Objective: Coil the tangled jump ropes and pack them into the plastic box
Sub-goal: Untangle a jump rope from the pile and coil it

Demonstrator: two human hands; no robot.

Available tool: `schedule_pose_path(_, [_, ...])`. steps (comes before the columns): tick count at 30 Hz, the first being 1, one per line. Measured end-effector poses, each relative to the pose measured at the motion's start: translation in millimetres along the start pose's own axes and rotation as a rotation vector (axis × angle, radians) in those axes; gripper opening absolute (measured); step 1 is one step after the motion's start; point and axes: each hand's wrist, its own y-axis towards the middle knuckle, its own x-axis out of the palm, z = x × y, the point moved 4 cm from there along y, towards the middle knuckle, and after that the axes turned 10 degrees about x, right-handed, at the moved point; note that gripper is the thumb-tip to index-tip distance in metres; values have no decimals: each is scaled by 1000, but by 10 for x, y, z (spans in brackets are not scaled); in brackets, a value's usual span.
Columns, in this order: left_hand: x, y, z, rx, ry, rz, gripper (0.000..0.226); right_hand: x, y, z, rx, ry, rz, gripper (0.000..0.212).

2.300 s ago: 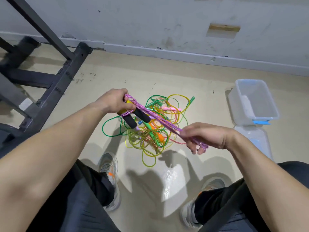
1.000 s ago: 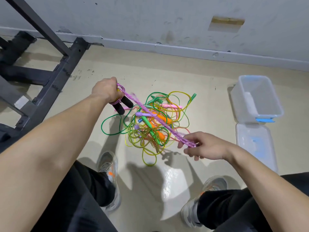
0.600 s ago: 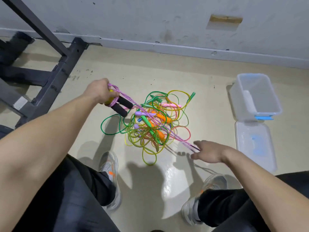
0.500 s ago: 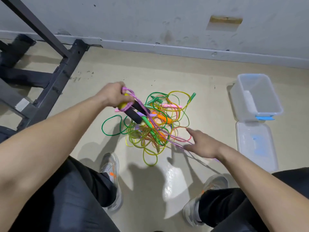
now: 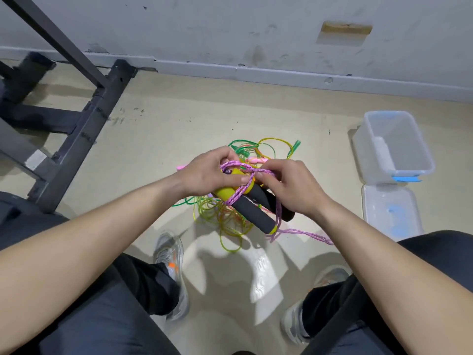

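Observation:
My left hand (image 5: pixel 208 172) grips the two black foam handles (image 5: pixel 253 210) with yellow ends of the pink braided jump rope (image 5: pixel 242 167). Several turns of the pink cord lie around the handles' yellow tops. My right hand (image 5: pixel 290 189) pinches the cord against the handles, and a loose tail (image 5: pixel 305 233) trails to the lower right. Under both hands lies the tangled pile of thin green, yellow and orange ropes (image 5: pixel 225 213) on the floor, partly hidden. The clear plastic box (image 5: pixel 394 147) stands open and empty at the right.
The box's lid (image 5: pixel 391 211) lies flat on the floor just in front of the box. A black metal frame (image 5: pixel 74 139) stands at the left. The wall's skirting (image 5: pixel 281 75) runs along the back. My knees and shoes fill the bottom of the view.
My right hand came up from the floor beside the pile and met my left hand at the handles. The pink cord, stretched out between the hands before, now loops around the handles.

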Motion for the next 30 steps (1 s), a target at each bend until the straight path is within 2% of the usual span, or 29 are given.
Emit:
schedule_pose_path(3, [8,-27,10,49,-60,-20,30,-21,8,42,140,305,-150,32])
schedule_pose_path(6, [5,-27,94,102,-78,-18,14,-12,-16,14,275,633,-226,29])
schedule_pose_path(8, [10,-24,128,105,-47,13,21,67,-33,43,293,565,-176,30])
schedule_pose_path(10, [22,-24,119,69,22,86,31,132,-73,68,298,374,-93,31])
schedule_pose_path(12, [58,-47,125,20,53,175,29,140,-109,26,291,270,-12,33])
schedule_pose_path(15, [102,-63,165,-38,74,276,28,133,-130,-45,276,237,75,34])
schedule_pose_path(17, [98,-55,184,-14,173,293,30,175,-120,-21,289,237,63,32])
schedule_pose_path(21, [2,-7,117,-15,285,199,32,162,-56,80,347,517,-146,34])
schedule_pose_path(25, [-38,43,131,12,30,63,28,-48,-72,108,452,981,-427,32])
schedule_pose_path(27, [-72,63,170,51,-13,16,28,-229,-86,118,444,1061,-453,27])
schedule_pose_path(30, [-185,57,242,103,-62,8,19,-450,-37,218,404,1016,-400,22])
